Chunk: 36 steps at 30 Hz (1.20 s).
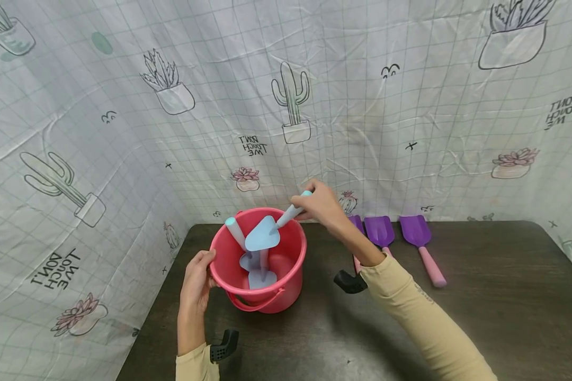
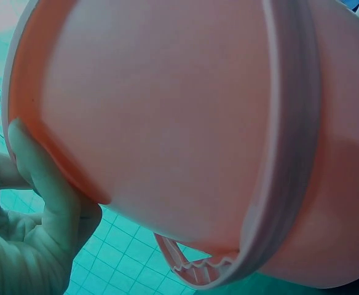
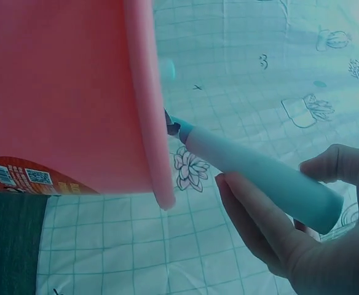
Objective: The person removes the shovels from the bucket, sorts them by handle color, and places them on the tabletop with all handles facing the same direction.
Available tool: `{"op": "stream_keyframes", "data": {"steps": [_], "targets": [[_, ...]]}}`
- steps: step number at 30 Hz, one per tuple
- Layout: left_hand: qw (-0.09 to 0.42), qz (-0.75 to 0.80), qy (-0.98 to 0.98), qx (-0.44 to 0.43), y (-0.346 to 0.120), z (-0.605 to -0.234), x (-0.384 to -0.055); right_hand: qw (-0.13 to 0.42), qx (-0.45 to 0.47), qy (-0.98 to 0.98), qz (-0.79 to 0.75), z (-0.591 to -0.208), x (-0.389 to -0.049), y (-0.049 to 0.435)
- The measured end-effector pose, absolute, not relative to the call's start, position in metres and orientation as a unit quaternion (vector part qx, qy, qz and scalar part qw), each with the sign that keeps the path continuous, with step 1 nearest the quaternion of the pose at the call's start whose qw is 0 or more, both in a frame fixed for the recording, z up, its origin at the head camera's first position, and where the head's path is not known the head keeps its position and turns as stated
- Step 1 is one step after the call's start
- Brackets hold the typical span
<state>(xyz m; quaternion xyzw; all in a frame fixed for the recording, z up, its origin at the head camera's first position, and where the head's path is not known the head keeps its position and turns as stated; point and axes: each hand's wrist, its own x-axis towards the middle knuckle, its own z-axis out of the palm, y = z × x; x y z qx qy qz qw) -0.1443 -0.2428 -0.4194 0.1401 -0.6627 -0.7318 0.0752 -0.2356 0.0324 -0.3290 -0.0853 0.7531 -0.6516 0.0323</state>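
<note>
Though aslant, topmost trowel blade-leftward.

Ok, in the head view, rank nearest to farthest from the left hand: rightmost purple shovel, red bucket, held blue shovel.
1. Red bucket: touching the left hand.
2. Held blue shovel: at bucket's mouth.
3. Rightmost purple shovel: on table, right.

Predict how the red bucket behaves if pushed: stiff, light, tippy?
Probably fairly stiff: the red bucket looks like moulded plastic, its mouth round where the left hand grips it. Likely light for its size: the walls look thin and the visible load is just blue shovels. Might tip if pushed high up, since it seems to narrow downward.
</note>
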Motion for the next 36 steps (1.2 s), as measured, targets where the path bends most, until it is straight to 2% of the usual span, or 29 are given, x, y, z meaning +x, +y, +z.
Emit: {"op": "stream_keyframes", "data": {"steps": [16, 27, 31, 36], "targets": [[0.079, -0.739, -0.655, 0.135, -0.243, -0.419, -0.144, 0.148, -0.074, 0.585, -0.794, -0.337, -0.241, 0.061], [0.083, -0.74, -0.655, 0.129, -0.243, -0.419, -0.143, 0.313, -0.018, 0.401, -0.861, -0.339, -0.24, 0.072], [0.081, -0.742, -0.654, 0.125, -0.242, -0.42, -0.143, 0.356, -0.062, 0.426, -0.829, -0.341, -0.239, 0.075], [0.08, -0.741, -0.654, 0.126, -0.242, -0.421, -0.143, 0.366, -0.11, 0.454, -0.805, -0.342, -0.238, 0.078]]}}
